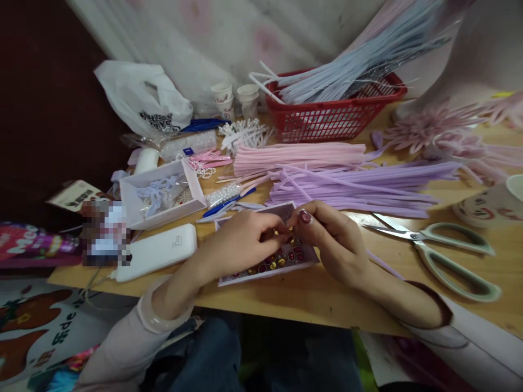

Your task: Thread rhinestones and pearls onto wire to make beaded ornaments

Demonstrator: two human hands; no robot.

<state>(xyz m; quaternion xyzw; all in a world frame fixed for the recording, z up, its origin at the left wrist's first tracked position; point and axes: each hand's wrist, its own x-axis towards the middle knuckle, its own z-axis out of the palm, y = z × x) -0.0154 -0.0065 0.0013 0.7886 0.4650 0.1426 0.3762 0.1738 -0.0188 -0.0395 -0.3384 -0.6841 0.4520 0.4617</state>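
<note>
Over a shallow white box (267, 275) of red and yellow gems (291, 256), both hands come close together. My left hand (241, 239) is closed, its thumb and fingertips pinched near the box's middle. Anything in that pinch is too small to make out. My right hand (337, 239) is closed too, thumb pressed against the curled fingers above the box's right end. What it grips is hidden by the fingers. Just behind lie bundles of purple pipe cleaners (351, 188) and pink pipe cleaners (300, 158).
Open scissors (417, 236) lie to the right, near a paper cup (496, 201). On the left are a white power bank (159, 252) and a white box (163, 212) with beads. A red basket (322, 120) of pipe cleaners stands behind. The table's front edge runs below my wrists.
</note>
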